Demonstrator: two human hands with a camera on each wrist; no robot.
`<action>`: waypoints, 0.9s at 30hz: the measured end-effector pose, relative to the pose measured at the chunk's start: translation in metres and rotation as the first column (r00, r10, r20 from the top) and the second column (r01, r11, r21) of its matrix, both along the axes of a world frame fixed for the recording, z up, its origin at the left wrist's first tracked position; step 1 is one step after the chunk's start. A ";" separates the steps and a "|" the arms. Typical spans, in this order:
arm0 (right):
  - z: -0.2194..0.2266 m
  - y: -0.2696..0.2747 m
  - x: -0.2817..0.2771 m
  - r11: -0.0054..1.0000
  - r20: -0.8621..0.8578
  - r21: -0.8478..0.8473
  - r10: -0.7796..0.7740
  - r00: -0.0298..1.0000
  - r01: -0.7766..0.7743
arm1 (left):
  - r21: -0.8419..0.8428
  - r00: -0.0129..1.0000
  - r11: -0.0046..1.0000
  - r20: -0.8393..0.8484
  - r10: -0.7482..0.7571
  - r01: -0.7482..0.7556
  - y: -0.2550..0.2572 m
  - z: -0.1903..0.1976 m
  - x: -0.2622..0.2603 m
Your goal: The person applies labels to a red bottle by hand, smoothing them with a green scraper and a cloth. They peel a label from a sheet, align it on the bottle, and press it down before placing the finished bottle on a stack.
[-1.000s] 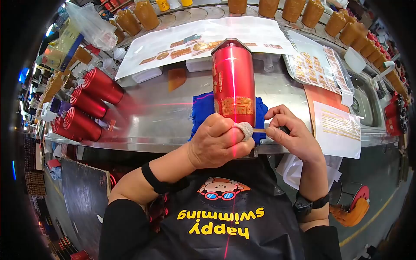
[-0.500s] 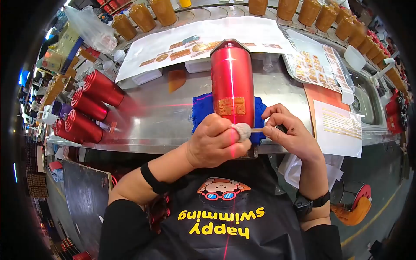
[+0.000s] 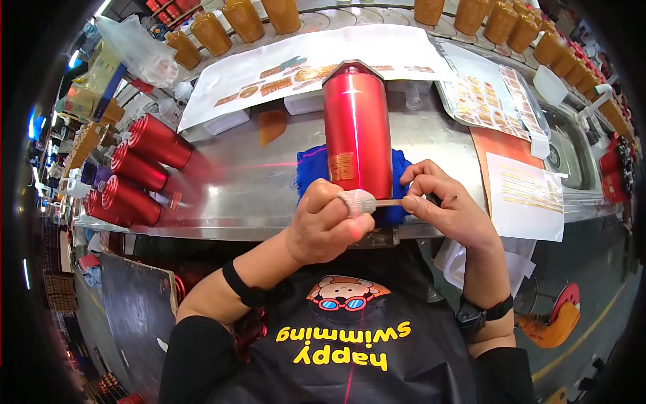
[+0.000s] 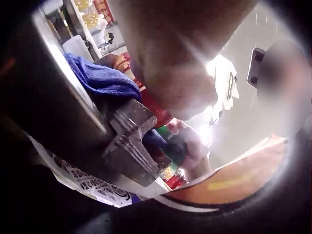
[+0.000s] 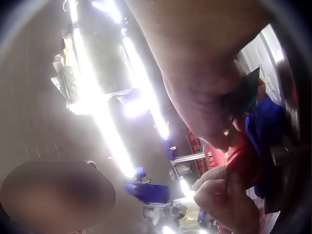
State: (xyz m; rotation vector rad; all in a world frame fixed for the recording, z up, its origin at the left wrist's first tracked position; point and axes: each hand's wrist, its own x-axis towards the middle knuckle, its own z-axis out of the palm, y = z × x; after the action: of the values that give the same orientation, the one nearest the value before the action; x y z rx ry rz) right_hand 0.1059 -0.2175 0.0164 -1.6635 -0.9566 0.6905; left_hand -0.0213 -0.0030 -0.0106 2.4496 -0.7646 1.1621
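A red canister (image 3: 356, 128) with a gold emblem (image 3: 341, 166) lies on a blue cloth (image 3: 311, 168), its near end towards the person. My left hand (image 3: 323, 225) curls at that near end, gripping it, with a white covering (image 3: 358, 202) on one digit. From beside this covering a thin tan stick-like piece (image 3: 388, 203) runs to my right hand (image 3: 451, 209), pinched between thumb and forefinger. In the right wrist view a green piece (image 5: 247, 95) shows at my right hand (image 5: 204, 102). The canister's near end is mostly hidden.
Several red canisters (image 3: 158, 141) lie at the left of the metal table (image 3: 249, 175). Behind are a printed sheet (image 3: 222, 81) and brown bottles (image 3: 245, 20). A tray of decals (image 3: 481, 94), a paper with gold strips (image 3: 525, 195) and a sink (image 3: 568, 151) are at the right.
The canister has turned, so its gold emblem has shifted left and shows less. Both my hands have moved slightly left. More of the thin piece shows between them. The brown bottles behind have moved along.
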 end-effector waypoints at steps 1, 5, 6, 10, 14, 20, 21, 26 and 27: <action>0.000 0.000 0.000 1.000 -0.007 -0.011 0.004 1.000 -0.004 | -0.002 1.000 1.000 0.001 0.002 -0.002 -0.001 0.000 0.000; -0.001 0.002 0.001 1.000 0.010 -0.013 0.006 1.000 -0.005 | 0.060 1.000 0.998 0.020 0.002 -0.003 -0.003 0.006 0.002; -0.002 0.002 0.001 1.000 0.014 -0.018 0.001 1.000 -0.001 | 0.080 1.000 0.997 0.021 -0.010 0.008 -0.005 0.011 0.004; -0.005 0.003 0.000 1.000 0.074 -0.005 0.004 0.997 -0.004 | 0.120 1.000 0.992 0.007 -0.026 0.025 -0.004 0.015 0.005; -0.002 0.004 -0.002 1.000 0.026 -0.030 -0.008 1.000 0.009 | 0.012 1.000 1.000 0.006 0.018 -0.019 0.000 0.000 -0.001; -0.006 0.006 0.000 0.999 0.062 -0.035 -0.005 0.998 0.007 | 0.107 0.998 0.994 0.051 -0.038 0.032 -0.005 0.015 0.009; -0.005 0.006 -0.001 0.999 0.063 -0.035 -0.005 0.998 0.008 | 0.140 0.999 0.990 0.039 -0.031 0.026 -0.006 0.018 0.009; -0.003 0.008 -0.003 1.000 0.041 -0.018 -0.021 0.999 0.022 | 0.090 0.998 0.994 -0.013 -0.054 0.055 -0.001 0.015 0.006; -0.003 0.007 -0.003 1.000 0.053 -0.015 -0.022 0.998 0.022 | 0.086 0.999 0.996 -0.007 -0.034 0.034 -0.001 0.011 0.004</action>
State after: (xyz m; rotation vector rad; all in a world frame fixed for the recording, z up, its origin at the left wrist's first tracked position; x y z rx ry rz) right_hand 0.1026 -0.2101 0.0129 -1.7108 -0.9712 0.6434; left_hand -0.0169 -0.0036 0.0004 2.4981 -0.8690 1.1317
